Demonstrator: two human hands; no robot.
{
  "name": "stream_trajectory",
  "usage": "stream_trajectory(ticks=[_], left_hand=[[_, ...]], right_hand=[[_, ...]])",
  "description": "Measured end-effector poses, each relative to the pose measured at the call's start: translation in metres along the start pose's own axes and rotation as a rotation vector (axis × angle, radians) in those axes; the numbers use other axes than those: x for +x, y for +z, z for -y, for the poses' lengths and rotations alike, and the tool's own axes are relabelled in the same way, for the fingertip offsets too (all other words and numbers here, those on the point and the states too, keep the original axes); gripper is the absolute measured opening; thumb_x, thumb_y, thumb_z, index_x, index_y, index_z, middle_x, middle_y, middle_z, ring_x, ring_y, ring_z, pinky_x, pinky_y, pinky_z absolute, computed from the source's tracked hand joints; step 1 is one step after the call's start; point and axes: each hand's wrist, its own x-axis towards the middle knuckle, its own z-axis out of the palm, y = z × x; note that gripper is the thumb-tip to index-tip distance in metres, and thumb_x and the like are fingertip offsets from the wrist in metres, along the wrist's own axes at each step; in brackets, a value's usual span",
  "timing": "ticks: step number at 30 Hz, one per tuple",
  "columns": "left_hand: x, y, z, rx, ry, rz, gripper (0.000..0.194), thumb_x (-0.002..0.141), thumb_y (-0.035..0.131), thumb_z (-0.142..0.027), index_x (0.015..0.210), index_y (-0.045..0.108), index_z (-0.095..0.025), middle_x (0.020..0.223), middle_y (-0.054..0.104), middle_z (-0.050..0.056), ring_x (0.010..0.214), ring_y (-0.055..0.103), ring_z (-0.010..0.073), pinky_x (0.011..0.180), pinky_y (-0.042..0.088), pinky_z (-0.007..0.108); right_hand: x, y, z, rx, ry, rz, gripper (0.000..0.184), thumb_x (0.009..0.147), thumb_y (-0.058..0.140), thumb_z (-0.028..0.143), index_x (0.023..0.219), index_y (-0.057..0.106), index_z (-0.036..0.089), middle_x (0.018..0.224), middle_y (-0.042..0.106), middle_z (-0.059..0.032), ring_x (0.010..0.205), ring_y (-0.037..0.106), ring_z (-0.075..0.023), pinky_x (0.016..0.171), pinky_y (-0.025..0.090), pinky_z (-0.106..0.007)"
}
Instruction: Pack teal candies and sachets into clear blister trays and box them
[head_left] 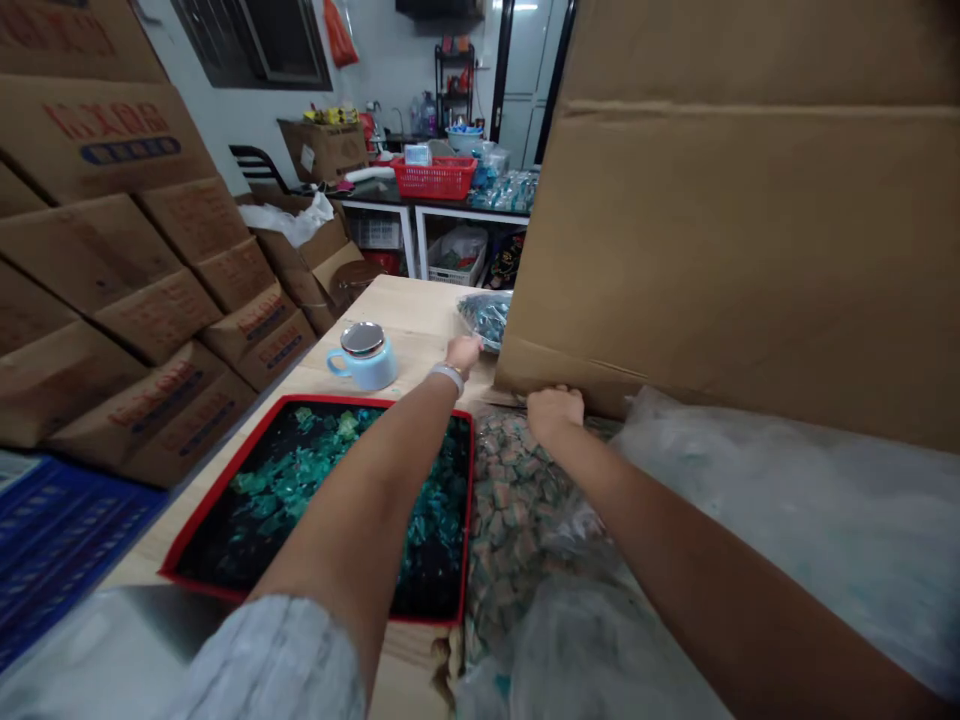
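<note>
Stretched forward over the table, my left hand [463,356] is closed, its fingertips at the near edge of a clear plastic bag [487,316] of blue-wrapped pieces. My right hand [556,408] has curled fingers at the lower edge of an upright cardboard sheet [720,250]; what they grip is hidden. Under the right wrist lies a spread of small wrapped pieces [510,490], partly covered by clear plastic film [600,650]. Below my left forearm is a red-rimmed black tray [255,440] holding shiny green and teal pieces.
A light blue lidded mug [367,358] stands behind the tray. Stacked cartons [112,250] rise on the left above a blue plastic crate [67,550]. White plastic sheeting [795,520] lies at the right. A red basket [435,178] sits on the far counter.
</note>
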Motion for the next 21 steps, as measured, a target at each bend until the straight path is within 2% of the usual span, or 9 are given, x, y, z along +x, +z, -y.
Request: stream_trajectory(ticks=[2, 4, 8, 11, 15, 21], left_hand=[[-0.008, -0.014, -0.022, -0.121, -0.034, -0.001, 0.032, 0.081, 0.046, -0.032, 0.107, 0.048, -0.014, 0.107, 0.051, 0.007, 0.091, 0.053, 0.0179, 0.075, 0.046, 0.037], [-0.016, -0.028, -0.047, -0.247, -0.053, 0.004, 0.026, 0.082, 0.044, -0.028, 0.103, 0.049, -0.013, 0.099, 0.054, 0.007, 0.084, 0.054, 0.0151, 0.073, 0.046, 0.035], [-0.032, -0.048, -0.087, -0.459, -0.043, 0.005, 0.015, 0.080, 0.037, -0.016, 0.076, 0.051, -0.011, 0.070, 0.051, 0.002, 0.070, 0.053, 0.0108, 0.071, 0.045, 0.030], [-0.043, -0.054, -0.106, -0.568, -0.035, -0.001, 0.013, 0.074, 0.039, -0.012, 0.062, 0.043, -0.013, 0.060, 0.044, -0.001, 0.066, 0.051, 0.0095, 0.073, 0.043, 0.030], [-0.058, -0.057, -0.125, -0.650, -0.010, 0.020, 0.016, 0.067, 0.043, -0.008, 0.055, 0.037, -0.014, 0.056, 0.041, -0.002, 0.065, 0.048, 0.0087, 0.077, 0.041, 0.032], [-0.080, -0.066, -0.172, -0.682, 0.082, 0.061, 0.019, 0.071, 0.044, -0.011, 0.054, 0.036, -0.015, 0.052, 0.037, -0.005, 0.058, 0.044, 0.0071, 0.074, 0.041, 0.033]], right_hand=[[-0.006, -0.004, -0.003, 0.019, -0.010, -0.032, 0.035, 0.080, 0.033, 0.007, 0.095, 0.064, 0.012, 0.109, 0.055, -0.0168, 0.106, 0.046, -0.0250, 0.080, 0.035, -0.037], [-0.011, -0.010, -0.006, 0.047, -0.007, -0.022, 0.034, 0.079, 0.034, 0.006, 0.095, 0.064, 0.012, 0.108, 0.057, -0.0166, 0.102, 0.050, -0.0239, 0.079, 0.036, -0.036], [-0.022, -0.029, -0.011, 0.117, 0.018, 0.048, 0.032, 0.077, 0.036, 0.006, 0.095, 0.062, 0.012, 0.094, 0.063, -0.0161, 0.088, 0.059, -0.0220, 0.067, 0.042, -0.032], [-0.039, -0.044, -0.013, 0.155, 0.013, 0.066, 0.031, 0.076, 0.039, 0.007, 0.098, 0.060, 0.012, 0.090, 0.064, -0.0159, 0.085, 0.061, -0.0222, 0.062, 0.043, -0.029], [-0.071, -0.056, -0.015, 0.190, -0.028, 0.042, 0.028, 0.076, 0.042, 0.013, 0.101, 0.055, 0.015, 0.093, 0.064, -0.0138, 0.086, 0.060, -0.0220, 0.063, 0.042, -0.029], [-0.111, -0.068, -0.026, 0.375, -0.107, -0.082, 0.023, 0.081, 0.037, 0.026, 0.094, 0.054, 0.018, 0.079, 0.064, -0.0110, 0.075, 0.060, -0.0228, 0.058, 0.038, -0.028]])
